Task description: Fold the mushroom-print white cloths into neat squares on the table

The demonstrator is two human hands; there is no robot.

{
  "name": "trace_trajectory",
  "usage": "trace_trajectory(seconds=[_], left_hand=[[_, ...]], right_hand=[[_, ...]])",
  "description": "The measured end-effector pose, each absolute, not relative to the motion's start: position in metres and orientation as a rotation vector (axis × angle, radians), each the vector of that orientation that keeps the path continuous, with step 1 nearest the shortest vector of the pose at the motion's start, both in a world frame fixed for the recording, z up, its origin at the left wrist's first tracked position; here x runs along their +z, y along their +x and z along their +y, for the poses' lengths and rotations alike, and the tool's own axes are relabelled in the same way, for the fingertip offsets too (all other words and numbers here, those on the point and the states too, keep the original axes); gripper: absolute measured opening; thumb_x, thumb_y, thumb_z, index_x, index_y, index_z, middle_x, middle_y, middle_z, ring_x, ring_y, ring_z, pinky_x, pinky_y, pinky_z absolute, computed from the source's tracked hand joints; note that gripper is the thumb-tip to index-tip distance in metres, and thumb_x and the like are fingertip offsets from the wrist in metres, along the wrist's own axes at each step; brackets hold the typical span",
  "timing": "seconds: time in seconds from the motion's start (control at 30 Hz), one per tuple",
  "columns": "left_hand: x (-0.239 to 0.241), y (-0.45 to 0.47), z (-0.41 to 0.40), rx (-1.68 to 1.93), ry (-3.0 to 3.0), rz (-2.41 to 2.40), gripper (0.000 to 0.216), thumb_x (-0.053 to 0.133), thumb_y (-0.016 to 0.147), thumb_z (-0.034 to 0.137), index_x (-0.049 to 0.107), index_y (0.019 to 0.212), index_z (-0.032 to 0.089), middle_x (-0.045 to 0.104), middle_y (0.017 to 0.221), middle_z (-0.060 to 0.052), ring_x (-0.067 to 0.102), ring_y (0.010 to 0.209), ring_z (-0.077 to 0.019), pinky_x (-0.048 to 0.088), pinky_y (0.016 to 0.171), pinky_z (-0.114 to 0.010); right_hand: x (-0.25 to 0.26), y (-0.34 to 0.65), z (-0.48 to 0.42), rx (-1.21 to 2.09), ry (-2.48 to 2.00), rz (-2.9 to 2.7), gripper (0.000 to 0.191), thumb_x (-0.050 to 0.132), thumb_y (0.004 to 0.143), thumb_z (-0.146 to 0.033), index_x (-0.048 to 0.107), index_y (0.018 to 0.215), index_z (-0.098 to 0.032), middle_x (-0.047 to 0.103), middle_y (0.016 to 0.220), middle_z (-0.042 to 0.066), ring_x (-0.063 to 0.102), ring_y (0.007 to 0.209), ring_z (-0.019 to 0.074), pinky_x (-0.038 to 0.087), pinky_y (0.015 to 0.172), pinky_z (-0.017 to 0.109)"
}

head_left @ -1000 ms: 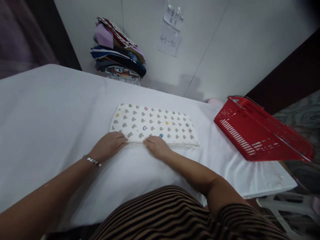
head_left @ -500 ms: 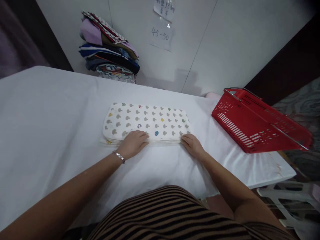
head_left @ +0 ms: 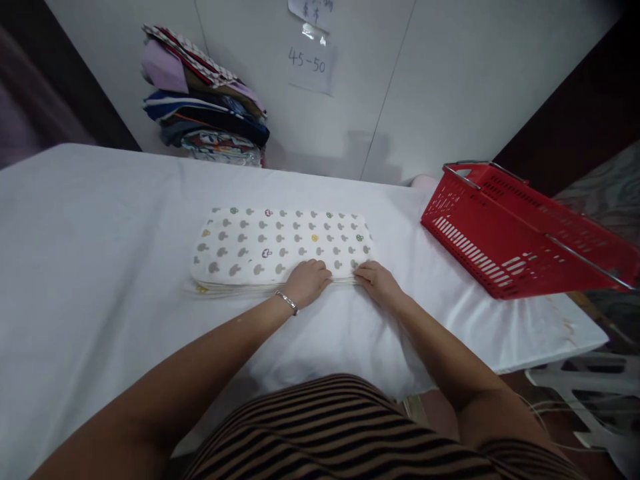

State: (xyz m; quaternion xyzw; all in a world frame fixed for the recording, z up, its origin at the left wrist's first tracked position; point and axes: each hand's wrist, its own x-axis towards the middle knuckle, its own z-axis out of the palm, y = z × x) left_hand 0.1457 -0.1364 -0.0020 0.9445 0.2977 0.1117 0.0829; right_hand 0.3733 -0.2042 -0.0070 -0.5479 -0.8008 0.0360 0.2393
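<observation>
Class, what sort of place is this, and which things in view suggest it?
Probably an indoor workspace for textiles, perhaps a laundry: a folded printed cloth lies on a white-covered table, with a stack of fabrics beyond its edge.

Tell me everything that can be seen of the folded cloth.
The cloth is off-white, printed with rows of grey mushroom shapes, a few in yellow, green, purple and red. It looks like thin fabric, folded into a flat, long rectangle; several layers show along the near edge, and a lower one juts out slightly at the near left corner. It lies on the white table cover, its long side running across the view. The left hand and right hand touch its near edge.
</observation>
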Motion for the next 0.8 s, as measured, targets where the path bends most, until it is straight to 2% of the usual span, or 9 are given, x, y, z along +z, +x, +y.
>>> trace_trajectory(seconds=[0.17, 0.37, 0.5, 0.63, 0.8], left_hand=[[-0.004, 0.150, -0.133, 0.352, 2.764, 0.941, 0.031, 0.039, 0.092, 0.031, 0.067, 0.083, 0.019, 0.061, 0.084, -0.005, 0.052, 0.082, -0.0177, 0.039, 0.075, -0.032], [-0.008, 0.153, -0.136, 0.379, 2.801, 0.982, 0.029, 0.038, 0.092, 0.027, 0.064, 0.083, 0.017, 0.060, 0.085, -0.006, 0.053, 0.082, -0.0179, 0.040, 0.073, -0.033], [-0.011, 0.155, -0.140, 0.472, 2.791, 0.982, 0.024, 0.038, 0.090, 0.016, 0.061, 0.088, 0.018, 0.059, 0.094, -0.006, 0.053, 0.087, -0.0174, 0.041, 0.073, -0.031], [-0.010, 0.156, -0.142, 0.435, 2.811, 0.911, 0.027, 0.040, 0.083, 0.005, 0.062, 0.088, 0.020, 0.059, 0.101, -0.005, 0.052, 0.091, -0.0171, 0.041, 0.075, -0.032], [-0.002, 0.157, -0.145, 0.367, 2.830, 0.870, 0.024, 0.041, 0.086, 0.012, 0.062, 0.094, 0.020, 0.058, 0.101, -0.005, 0.051, 0.093, -0.0181, 0.040, 0.078, -0.033]], right_hand=[[-0.012, 0.373, -0.201, 0.104, -1.519, -2.153, 0.020, 0.047, 0.091, -0.023, 0.067, 0.090, -0.021, 0.064, 0.092, 0.007, 0.057, 0.087, 0.0194, 0.048, 0.077, 0.033], [-0.022, 0.373, -0.205, -0.051, -1.476, -2.142, 0.021, 0.044, 0.092, -0.023, 0.064, 0.097, -0.019, 0.063, 0.094, 0.009, 0.055, 0.089, 0.0212, 0.047, 0.079, 0.036], [-0.024, 0.374, -0.207, -0.033, -1.445, -2.132, 0.020, 0.043, 0.091, -0.020, 0.062, 0.096, -0.021, 0.063, 0.095, 0.008, 0.055, 0.089, 0.0206, 0.047, 0.079, 0.035], [-0.026, 0.375, -0.206, -0.027, -1.416, -2.136, 0.021, 0.042, 0.090, -0.017, 0.062, 0.095, -0.023, 0.063, 0.098, 0.007, 0.056, 0.091, 0.0204, 0.047, 0.078, 0.036], [-0.025, 0.373, -0.207, -0.036, -1.411, -2.151, 0.020, 0.044, 0.088, -0.014, 0.062, 0.093, -0.022, 0.063, 0.099, 0.007, 0.056, 0.091, 0.0201, 0.047, 0.078, 0.035]])
